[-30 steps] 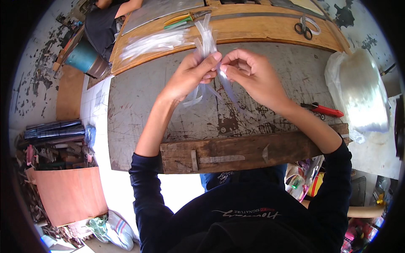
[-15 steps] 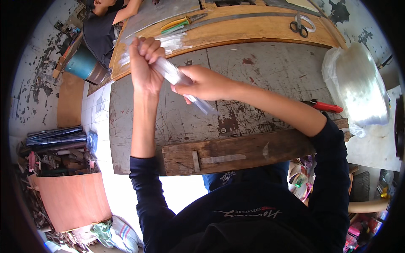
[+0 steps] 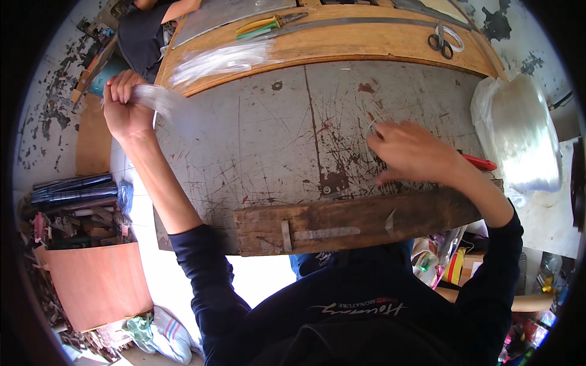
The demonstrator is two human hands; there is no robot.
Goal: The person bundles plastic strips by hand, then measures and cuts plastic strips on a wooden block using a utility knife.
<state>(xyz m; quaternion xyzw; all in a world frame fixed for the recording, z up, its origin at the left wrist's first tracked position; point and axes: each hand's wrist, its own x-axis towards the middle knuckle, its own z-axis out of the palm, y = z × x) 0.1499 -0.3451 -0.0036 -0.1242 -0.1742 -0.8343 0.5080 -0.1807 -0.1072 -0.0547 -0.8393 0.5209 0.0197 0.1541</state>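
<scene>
My left hand (image 3: 127, 105), off the left edge of the grey scratched worktable (image 3: 268, 134), is closed around one end of a bundle of clear plastic strips (image 3: 154, 97). The bundle's free end points right and is smeared by motion. Over the right part of the table is my right hand (image 3: 418, 152), its fingers curled and the thumb lower. A thin pale loop (image 3: 368, 135) shows at its fingertips; its kind is unclear. More clear strips (image 3: 223, 61) lie in a loose pile on the wooden board (image 3: 342, 41) at the far side.
Pliers (image 3: 259, 25) and black-handled scissors (image 3: 441, 44) lie on the far board, beside a white ring (image 3: 455, 41). A red-handled tool (image 3: 479, 161) lies near a large clear plastic roll (image 3: 519, 134). A wooden plank (image 3: 360, 219) runs along the near edge. Another person (image 3: 143, 36) is at far left.
My hands have parted: the left moved left and down with the strips, while the right let go of them and moved right. The other person has shifted mostly out of view.
</scene>
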